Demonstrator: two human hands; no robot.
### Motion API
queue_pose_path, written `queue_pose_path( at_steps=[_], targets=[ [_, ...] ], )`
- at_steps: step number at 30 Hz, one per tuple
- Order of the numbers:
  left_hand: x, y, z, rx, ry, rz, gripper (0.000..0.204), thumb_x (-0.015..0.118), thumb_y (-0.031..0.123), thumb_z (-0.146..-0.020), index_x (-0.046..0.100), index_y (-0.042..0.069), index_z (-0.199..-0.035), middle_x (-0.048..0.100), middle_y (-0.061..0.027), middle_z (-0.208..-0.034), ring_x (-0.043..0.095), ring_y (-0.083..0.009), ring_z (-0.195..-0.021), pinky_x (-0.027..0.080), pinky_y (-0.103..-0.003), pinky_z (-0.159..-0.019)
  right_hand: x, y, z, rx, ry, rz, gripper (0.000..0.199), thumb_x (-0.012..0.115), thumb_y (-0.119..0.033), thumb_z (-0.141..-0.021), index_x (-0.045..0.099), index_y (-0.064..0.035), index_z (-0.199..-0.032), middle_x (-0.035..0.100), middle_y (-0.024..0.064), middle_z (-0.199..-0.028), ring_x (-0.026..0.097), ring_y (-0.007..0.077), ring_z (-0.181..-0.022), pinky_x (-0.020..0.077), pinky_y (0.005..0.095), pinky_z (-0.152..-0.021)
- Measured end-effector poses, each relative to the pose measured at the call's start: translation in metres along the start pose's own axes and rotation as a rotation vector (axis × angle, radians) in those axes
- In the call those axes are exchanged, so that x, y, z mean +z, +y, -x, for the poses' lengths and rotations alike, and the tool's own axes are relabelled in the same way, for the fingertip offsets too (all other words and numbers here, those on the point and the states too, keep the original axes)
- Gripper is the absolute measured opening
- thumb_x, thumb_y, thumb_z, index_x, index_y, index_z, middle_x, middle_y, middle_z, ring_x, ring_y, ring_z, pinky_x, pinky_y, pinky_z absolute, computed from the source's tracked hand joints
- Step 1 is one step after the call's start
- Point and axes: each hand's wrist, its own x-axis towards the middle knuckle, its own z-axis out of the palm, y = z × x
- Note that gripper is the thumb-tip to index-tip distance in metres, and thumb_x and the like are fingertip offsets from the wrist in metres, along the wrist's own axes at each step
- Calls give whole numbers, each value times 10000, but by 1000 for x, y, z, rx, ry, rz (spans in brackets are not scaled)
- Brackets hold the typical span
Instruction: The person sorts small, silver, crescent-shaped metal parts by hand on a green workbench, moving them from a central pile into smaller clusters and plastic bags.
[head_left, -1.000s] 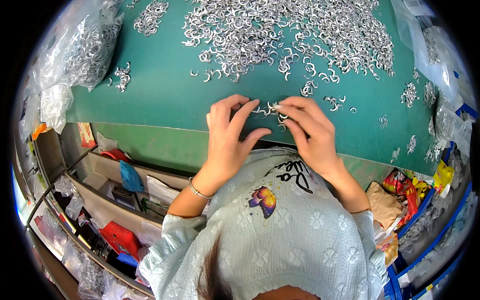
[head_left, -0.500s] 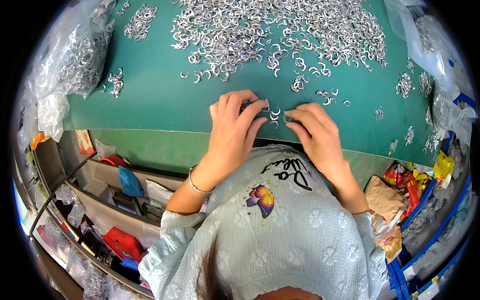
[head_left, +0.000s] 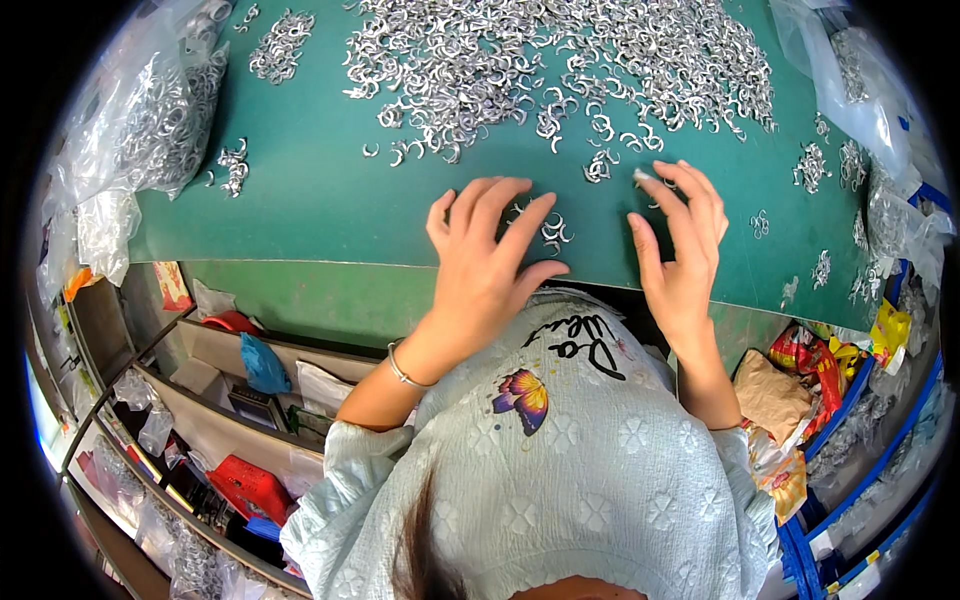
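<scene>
A green work mat (head_left: pixel 300 200) carries a large heap of small silver metal hooks (head_left: pixel 520 60) across its far side. My left hand (head_left: pixel 485 265) lies flat near the mat's front edge, fingers spread, right beside a small cluster of hooks (head_left: pixel 552 232). My right hand (head_left: pixel 680 255) rests further right with fingers apart; its fingertips touch a single hook (head_left: pixel 642 176). Neither hand grips anything that I can see. A thin bracelet (head_left: pixel 402 368) sits on my left wrist.
Small sorted groups of hooks (head_left: pixel 232 165) lie at the mat's left and along its right side (head_left: pixel 810 165). Clear plastic bags of hooks (head_left: pixel 150 110) stand at far left and upper right (head_left: pixel 850 80). Shelves with clutter (head_left: pixel 240 400) are below left; colourful wrappers (head_left: pixel 800 390) at right.
My hands, which were close together over one cluster of hooks, have moved apart. The right hand has shifted right and further out toward the loose hooks.
</scene>
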Motion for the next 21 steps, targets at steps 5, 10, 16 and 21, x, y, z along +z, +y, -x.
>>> queue_pose_path(
  at_steps=[5,10,16,21],
  targets=[
    [14,-5,1,55,48,64,315,770,102,-749,668,60,-1044,562,-112,-1194,503,-338,-1157,381,-473,-986,0,-1,4,7,-50,4,326,725,-48,-785,685,-67,-1109,585,97,-1242,493,327,-1248,316,412,-1035],
    [4,-19,11,15,146,157,254,722,-30,-753,641,9,-990,570,-151,-1136,540,-364,-1087,467,-445,-903,-4,6,6,9,-7,-6,270,710,-14,-789,697,-46,-1057,605,117,-1210,524,340,-1210,343,418,-1019],
    [-23,-51,23,-138,271,-9,237,660,-92,-780,621,3,-993,547,-169,-1156,527,-364,-1104,439,-424,-943,-5,7,5,14,-6,-35,249,685,13,-800,692,-13,-1047,606,124,-1191,532,341,-1190,360,431,-1016],
    [-43,-84,22,-237,287,-166,293,625,-63,-847,535,-1,-1120,457,-224,-1277,451,-413,-1236,381,-458,-1035,-3,3,2,-5,3,-50,234,680,28,-800,691,-3,-1031,609,129,-1164,541,335,-1153,395,408,-981]
  ],
)
